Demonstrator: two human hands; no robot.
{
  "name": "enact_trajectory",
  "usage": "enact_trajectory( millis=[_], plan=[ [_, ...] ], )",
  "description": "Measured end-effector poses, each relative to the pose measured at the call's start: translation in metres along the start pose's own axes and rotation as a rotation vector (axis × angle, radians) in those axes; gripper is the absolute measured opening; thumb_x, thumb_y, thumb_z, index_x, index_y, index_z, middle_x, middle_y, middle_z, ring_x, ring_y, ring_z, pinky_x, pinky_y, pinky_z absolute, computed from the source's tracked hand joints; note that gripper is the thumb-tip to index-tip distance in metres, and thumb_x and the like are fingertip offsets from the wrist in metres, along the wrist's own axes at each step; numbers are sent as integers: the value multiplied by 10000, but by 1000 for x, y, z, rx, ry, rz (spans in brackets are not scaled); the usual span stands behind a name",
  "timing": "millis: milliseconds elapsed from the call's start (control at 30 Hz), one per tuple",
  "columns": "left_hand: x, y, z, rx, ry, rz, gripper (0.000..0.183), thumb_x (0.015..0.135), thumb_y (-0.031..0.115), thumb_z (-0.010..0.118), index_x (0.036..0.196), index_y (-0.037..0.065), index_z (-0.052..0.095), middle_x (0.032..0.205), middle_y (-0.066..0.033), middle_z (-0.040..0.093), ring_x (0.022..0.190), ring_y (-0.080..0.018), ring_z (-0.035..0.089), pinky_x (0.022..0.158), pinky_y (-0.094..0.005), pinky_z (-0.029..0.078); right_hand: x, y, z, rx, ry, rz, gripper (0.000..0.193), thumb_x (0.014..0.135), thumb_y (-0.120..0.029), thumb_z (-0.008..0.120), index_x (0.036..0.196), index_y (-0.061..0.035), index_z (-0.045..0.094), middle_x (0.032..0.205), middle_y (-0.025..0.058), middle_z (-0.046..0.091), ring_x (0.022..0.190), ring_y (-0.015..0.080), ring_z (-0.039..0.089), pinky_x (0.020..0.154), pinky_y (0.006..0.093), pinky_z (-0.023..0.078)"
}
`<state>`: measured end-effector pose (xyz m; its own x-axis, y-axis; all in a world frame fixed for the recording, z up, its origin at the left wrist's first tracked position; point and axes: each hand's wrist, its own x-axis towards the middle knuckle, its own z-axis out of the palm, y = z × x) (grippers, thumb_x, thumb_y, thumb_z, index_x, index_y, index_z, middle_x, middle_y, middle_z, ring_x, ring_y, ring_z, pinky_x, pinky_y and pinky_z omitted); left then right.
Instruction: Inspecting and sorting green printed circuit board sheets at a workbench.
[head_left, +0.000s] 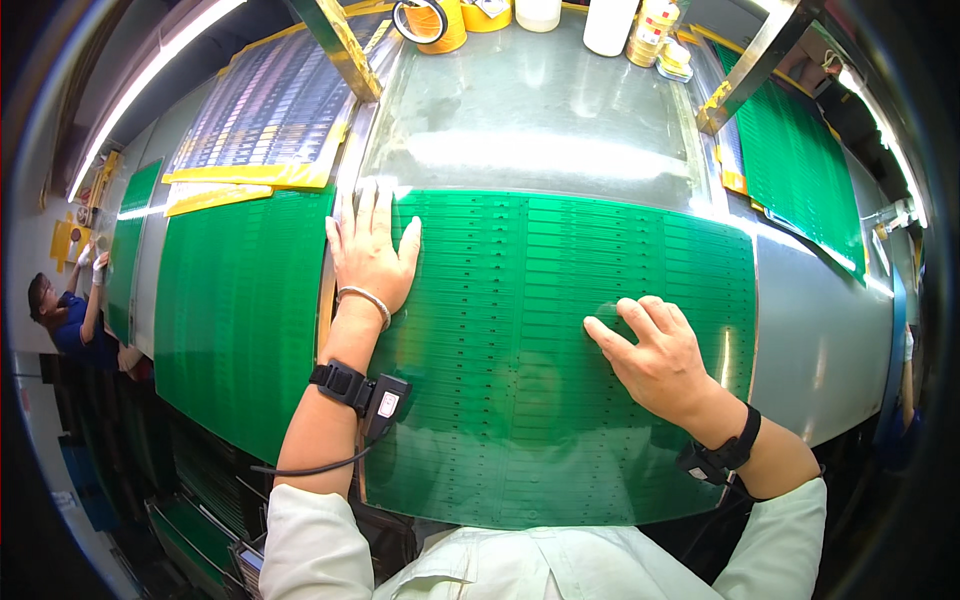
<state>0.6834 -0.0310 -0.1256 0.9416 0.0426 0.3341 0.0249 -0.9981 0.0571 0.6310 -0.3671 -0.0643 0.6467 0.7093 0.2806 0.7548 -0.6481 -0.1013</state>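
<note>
A large green circuit board panel (pixel 560 420), with rows of fine tracks and small dark dots, lies flat in front of me on the work surface. My left hand (pixel 374 255) rests on its far left corner, fingers stretched out and spread. Over the right half of the panel, my right hand (pixel 655 355) has its fingers bent in toward the thumb side. A faint, see-through patch shows by those fingertips; whether they hold something small is too unclear to make out. Each wrist wears a black strap with a small box.
Another green panel (pixel 240 310) lies at left, below yellow-edged film sheets (pixel 260 110). More green panels (pixel 800 170) lie at far right. Tape rolls (pixel 450 25) and white containers (pixel 608 25) stand at the back. Metal posts (pixel 340 50) rise beside the table. A person (pixel 75 320) works at far left.
</note>
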Motion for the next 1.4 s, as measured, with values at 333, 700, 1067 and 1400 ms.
enact_trajectory(
  millis=[333,700,1067,1400],
  plan=[
    [0,-1,1,6,-15,-14,605,868,435,468,1351,81,382,1423,-105,327,1347,-310,199,1066,-545,146,-3,-2,2,-30,11,6,397,654,-60,623,1043,-140,602,960,92,491,890,255,488,728,367,423],
    [-3,1,-12,46,-13,-22,546,876,422,474,1315,101,438,1403,-84,369,1332,-305,236,1064,-545,151,-29,21,-6,188,-279,98,597,784,-320,619,1311,-105,439,1414,113,347,1331,310,267,1089,507,148],
    [-28,0,-17,41,49,-55,513,892,398,439,1286,71,473,1347,-102,445,1264,-289,363,1050,-583,145,-120,127,-7,-109,-19,629,483,942,-252,380,1384,-67,318,1449,136,274,1361,290,198,1101,448,119],
    [-48,3,-23,135,260,-10,368,860,260,502,1156,53,573,1271,-103,511,1263,-326,363,1020,-558,229,-239,6,-50,-170,-18,734,435,895,-155,445,1301,-4,409,1392,192,337,1305,379,265,1065,455,213]
  ],
)
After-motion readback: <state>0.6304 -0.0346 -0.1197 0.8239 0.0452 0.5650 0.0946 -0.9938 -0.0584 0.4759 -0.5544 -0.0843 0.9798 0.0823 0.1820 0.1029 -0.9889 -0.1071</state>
